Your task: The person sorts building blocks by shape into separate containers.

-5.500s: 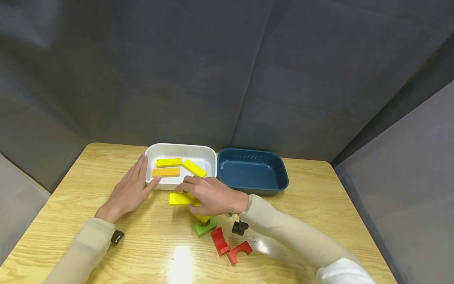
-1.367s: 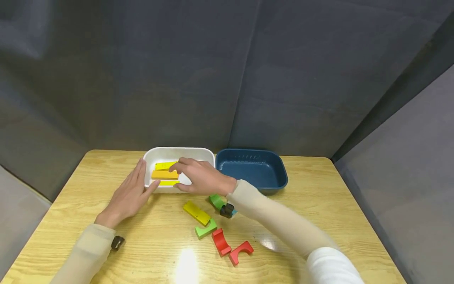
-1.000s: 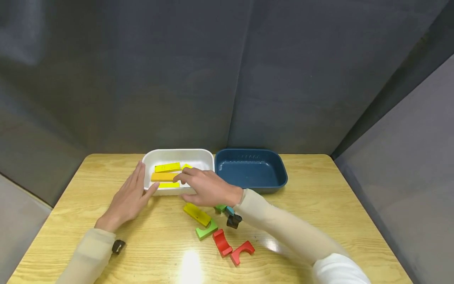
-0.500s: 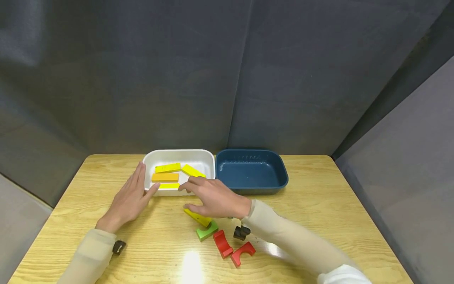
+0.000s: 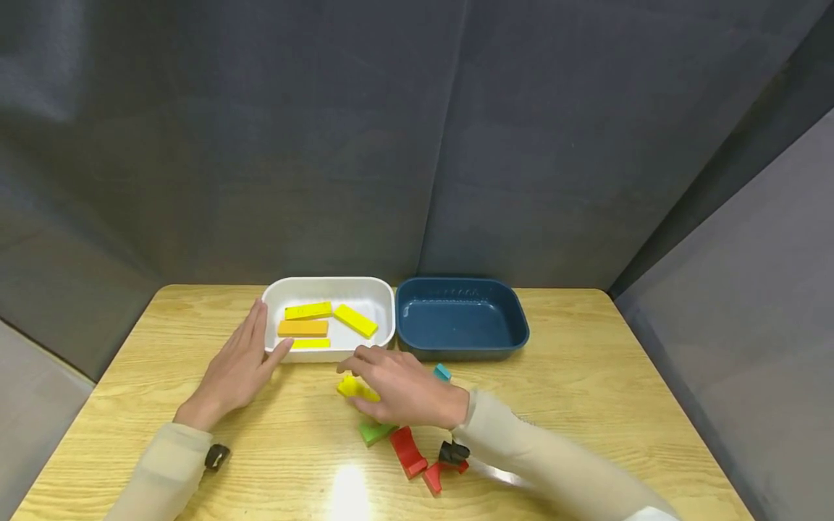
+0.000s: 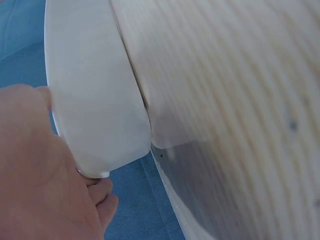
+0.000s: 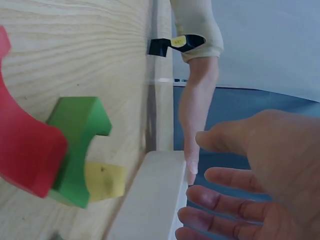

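Note:
My left hand (image 5: 231, 362) rests against the left end of the white tray (image 5: 381, 346), fingers straight along its outer wall and thumb over the front rim. In the tray lie an orange block (image 5: 302, 328) and several yellow ones. Just in front of it, my right hand (image 5: 410, 389) reaches over a yellow block (image 5: 350, 387) on the table, with thumb and fingers spread about it in the head view. The right wrist view shows those fingers apart with nothing between them; that yellow block (image 7: 105, 181) lies beyond a green arch block (image 7: 75, 150).
Near the right hand lie a green arch block (image 5: 374, 434), red arch blocks (image 5: 408, 452) and a small teal block (image 5: 442, 372). A dark blue tray (image 5: 462, 354) stands right of the white one. Dark cloth (image 5: 326, 145) hangs behind the table.
My right hand has put a yellow block into the white tray, let go, and come back toward me and down to the yellow block on the table. The left hand stays at the tray.

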Demonstrator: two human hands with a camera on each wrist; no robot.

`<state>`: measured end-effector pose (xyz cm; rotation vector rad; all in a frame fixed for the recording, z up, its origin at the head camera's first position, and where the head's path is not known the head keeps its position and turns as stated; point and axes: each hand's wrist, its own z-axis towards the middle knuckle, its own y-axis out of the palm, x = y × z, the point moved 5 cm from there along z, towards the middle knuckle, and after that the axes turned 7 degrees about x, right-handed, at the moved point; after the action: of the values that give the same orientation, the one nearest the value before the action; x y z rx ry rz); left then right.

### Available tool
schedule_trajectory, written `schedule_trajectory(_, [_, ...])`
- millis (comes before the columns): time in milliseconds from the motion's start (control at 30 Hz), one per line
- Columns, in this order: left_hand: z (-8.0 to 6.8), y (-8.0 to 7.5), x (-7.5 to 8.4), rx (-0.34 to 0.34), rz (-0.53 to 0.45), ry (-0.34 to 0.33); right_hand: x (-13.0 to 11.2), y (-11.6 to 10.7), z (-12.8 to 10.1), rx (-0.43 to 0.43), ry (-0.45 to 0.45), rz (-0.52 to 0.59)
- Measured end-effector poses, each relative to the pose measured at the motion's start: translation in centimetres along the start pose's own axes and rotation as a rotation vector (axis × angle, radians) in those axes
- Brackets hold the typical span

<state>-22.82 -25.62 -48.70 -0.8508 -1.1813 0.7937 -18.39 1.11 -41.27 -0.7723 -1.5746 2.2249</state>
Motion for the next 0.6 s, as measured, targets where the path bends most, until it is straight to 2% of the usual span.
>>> schedule_trajectory(600, [0.0, -0.1, 0.1, 0.008, 0.000, 0.000, 0.8, 3.6, -0.3, -0.075, 0.073, -0.125])
